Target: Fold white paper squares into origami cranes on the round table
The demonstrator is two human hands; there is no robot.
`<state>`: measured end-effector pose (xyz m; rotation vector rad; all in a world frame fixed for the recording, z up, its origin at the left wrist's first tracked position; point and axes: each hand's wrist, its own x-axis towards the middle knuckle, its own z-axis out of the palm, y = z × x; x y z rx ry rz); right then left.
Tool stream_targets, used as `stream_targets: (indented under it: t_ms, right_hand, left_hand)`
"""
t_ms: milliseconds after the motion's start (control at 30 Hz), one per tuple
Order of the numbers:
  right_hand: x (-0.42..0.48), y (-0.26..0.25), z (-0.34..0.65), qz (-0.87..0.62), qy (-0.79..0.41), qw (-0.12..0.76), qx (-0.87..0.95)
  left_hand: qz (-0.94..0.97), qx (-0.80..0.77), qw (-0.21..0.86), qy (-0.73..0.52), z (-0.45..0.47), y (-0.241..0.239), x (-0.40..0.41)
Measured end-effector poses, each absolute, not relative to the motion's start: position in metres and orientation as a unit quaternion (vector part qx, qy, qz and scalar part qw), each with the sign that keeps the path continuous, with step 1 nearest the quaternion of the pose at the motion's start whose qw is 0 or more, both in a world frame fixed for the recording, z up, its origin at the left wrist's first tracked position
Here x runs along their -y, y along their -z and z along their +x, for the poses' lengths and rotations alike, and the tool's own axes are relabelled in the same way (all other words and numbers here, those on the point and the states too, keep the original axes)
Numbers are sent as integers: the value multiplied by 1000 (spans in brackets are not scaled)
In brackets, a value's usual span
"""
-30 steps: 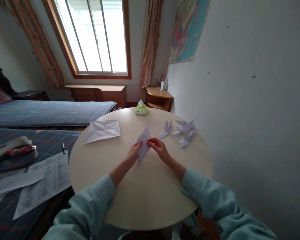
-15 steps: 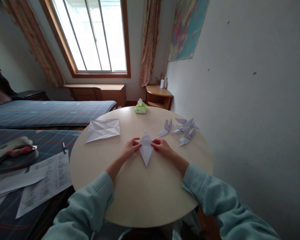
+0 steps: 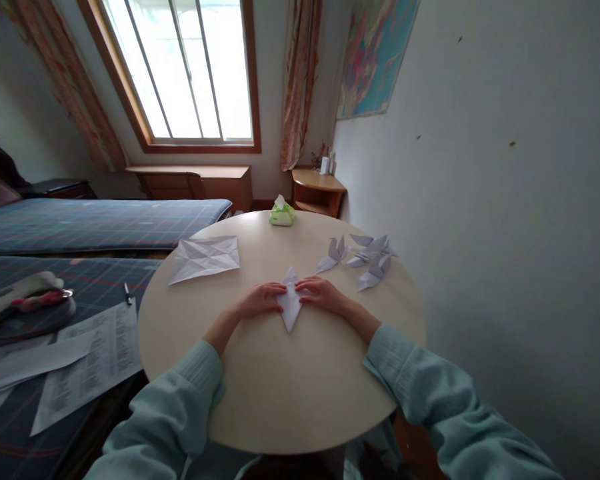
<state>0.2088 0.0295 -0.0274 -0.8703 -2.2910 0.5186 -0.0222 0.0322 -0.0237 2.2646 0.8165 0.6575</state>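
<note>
A white folded paper (image 3: 290,313), shaped like a narrow diamond, lies on the round table (image 3: 300,393) with one point toward me. My left hand (image 3: 261,299) is closed on its left edge, fingertips on top of the paper. From the other side my right hand (image 3: 323,295) grips the right edge, its fingers reaching over the upper part. The fingers cover the middle of the paper; its far tip shows above them. Beyond my right hand sit several folded paper birds (image 3: 375,257), one of them (image 3: 334,253) a little apart from the others.
A creased paper sheet (image 3: 205,259) lies at the table's left. At the far edge stands a green tissue pack (image 3: 282,213). Printed sheets (image 3: 93,360), a pen (image 3: 127,294) and a pouch (image 3: 27,307) rest on the bed to the left. The wall (image 3: 505,233) runs along the right.
Both hands have moved inward over the folded paper, with fingers now lying across its top rather than pinching the side corners. The paper has shifted slightly and looks narrower.
</note>
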Motion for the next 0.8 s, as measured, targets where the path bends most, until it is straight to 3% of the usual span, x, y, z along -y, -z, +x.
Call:
stream_targets:
  t_ms: [433, 800]
  right_hand:
    - [-26, 24, 212, -337, -242, 307, 857]
    - [-22, 24, 195, -463, -128, 328, 813]
  left_hand:
    - [835, -317, 374, -249, -22, 20, -33]
    - [811, -455, 180, -322, -5, 26, -31]
